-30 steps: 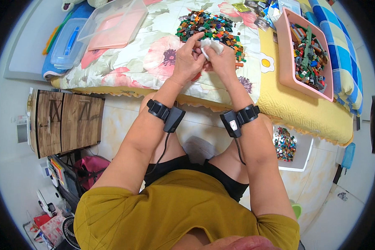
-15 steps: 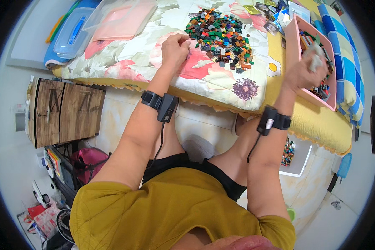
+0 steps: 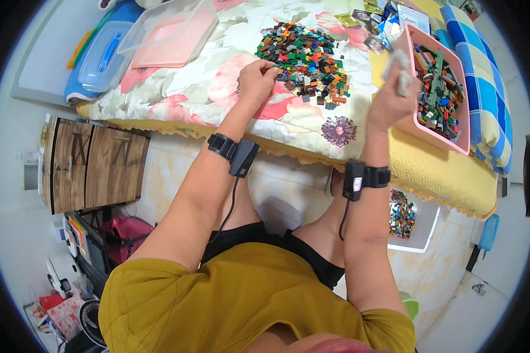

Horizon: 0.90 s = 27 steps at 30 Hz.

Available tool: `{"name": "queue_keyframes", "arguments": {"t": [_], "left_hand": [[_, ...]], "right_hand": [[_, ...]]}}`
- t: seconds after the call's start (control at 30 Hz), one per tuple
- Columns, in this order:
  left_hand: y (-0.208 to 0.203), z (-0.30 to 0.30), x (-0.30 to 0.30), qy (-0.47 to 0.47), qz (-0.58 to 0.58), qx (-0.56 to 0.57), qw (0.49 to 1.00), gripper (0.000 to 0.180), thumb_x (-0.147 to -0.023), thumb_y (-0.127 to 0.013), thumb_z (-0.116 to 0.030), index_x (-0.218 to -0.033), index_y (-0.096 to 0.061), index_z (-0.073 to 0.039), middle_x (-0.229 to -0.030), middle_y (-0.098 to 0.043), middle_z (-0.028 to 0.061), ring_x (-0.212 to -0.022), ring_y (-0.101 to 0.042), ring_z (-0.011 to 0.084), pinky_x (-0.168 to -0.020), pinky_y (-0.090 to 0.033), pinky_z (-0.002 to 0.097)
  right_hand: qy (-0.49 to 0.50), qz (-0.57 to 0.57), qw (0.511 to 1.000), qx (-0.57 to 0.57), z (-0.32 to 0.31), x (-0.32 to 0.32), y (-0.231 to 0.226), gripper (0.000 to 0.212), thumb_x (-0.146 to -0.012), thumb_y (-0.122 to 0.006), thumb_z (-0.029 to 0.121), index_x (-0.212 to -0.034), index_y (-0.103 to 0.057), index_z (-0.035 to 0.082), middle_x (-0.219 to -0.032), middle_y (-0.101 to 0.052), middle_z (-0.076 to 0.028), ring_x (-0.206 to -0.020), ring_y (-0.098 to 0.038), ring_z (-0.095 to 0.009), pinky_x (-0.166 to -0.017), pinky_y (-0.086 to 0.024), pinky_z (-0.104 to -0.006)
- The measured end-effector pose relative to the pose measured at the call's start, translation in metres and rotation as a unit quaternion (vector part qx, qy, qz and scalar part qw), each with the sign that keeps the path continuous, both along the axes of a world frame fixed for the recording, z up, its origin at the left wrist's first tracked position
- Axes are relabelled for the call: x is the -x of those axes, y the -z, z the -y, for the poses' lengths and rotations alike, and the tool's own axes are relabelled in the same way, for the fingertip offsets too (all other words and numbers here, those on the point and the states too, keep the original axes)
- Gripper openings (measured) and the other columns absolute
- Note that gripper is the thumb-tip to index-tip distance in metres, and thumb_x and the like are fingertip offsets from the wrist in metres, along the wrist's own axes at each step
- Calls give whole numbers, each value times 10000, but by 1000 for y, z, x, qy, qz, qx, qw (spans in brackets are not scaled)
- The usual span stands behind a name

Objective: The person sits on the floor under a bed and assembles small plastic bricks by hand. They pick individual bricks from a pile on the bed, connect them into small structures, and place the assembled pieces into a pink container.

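Note:
A heap of small mixed-colour toy bricks (image 3: pixel 306 65) lies on the flowered bed cover. At its left edge is my left hand (image 3: pixel 257 82), fingers curled and the thumb and forefinger tips together; whatever they may pinch is too small to make out. My right hand (image 3: pixel 391 103) is raised between the heap and a pink bin (image 3: pixel 442 142), closed around a whitish-grey piece (image 3: pixel 401 76) that is blurred by motion. More loose bricks fill the bin, with a long green piece (image 3: pixel 436 82) lying on top of them.
Clear plastic tubs (image 3: pixel 197 35) and a blue-handled lid (image 3: pixel 105 56) lie at the bed's far left. Packets (image 3: pixel 388 26) are beside the bin, a checked blue pillow (image 3: pixel 486 88) to its right. On the floor stands a white tray (image 3: pixel 425 232) with small bricks.
My right hand has moved left, from over the pink bin toward the heap, still holding the whitish-grey piece. My left hand has shifted slightly right, up to the heap's edge.

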<state>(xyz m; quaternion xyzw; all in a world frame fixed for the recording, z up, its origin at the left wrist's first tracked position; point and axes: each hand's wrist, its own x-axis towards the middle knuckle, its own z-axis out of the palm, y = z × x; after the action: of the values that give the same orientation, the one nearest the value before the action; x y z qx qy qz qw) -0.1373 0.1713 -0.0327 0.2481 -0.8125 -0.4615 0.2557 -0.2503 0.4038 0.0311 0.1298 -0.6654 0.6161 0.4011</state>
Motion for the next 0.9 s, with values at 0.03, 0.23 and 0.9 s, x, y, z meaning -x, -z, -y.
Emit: {"name": "queue_keyframes", "arguments": {"t": [0.03,0.23,0.9], "left_hand": [[-3,-3,-1,21,-21,-56,998,153,-823,-718,-136,-905,-716,-7,-789,-690,94,-724,-662,197,-659,-522,315],[-22,-19,-9,200,-60,-328,921,155,-897,-678,-112,-1005,-686,-2,-851,-681,36,-707,-610,70,-631,-490,204],[-10,6,-9,69,0,-75,995,172,-846,-632,1,-1008,-687,20,-837,-679,77,-702,-623,122,-599,-499,264]], "right_hand": [[-69,54,995,56,14,-6,6,195,-883,-721,163,-968,-690,-10,-793,-677,-50,-686,-597,-112,-647,-493,-292],[-263,190,941,-92,62,-48,30,199,-805,-755,162,-883,-670,0,-777,-625,-133,-715,-627,-217,-673,-495,-338],[102,38,986,128,-56,33,-38,358,-908,-479,-42,-1264,-480,-79,-1033,-637,-217,-749,-697,-275,-601,-619,-309]]}}
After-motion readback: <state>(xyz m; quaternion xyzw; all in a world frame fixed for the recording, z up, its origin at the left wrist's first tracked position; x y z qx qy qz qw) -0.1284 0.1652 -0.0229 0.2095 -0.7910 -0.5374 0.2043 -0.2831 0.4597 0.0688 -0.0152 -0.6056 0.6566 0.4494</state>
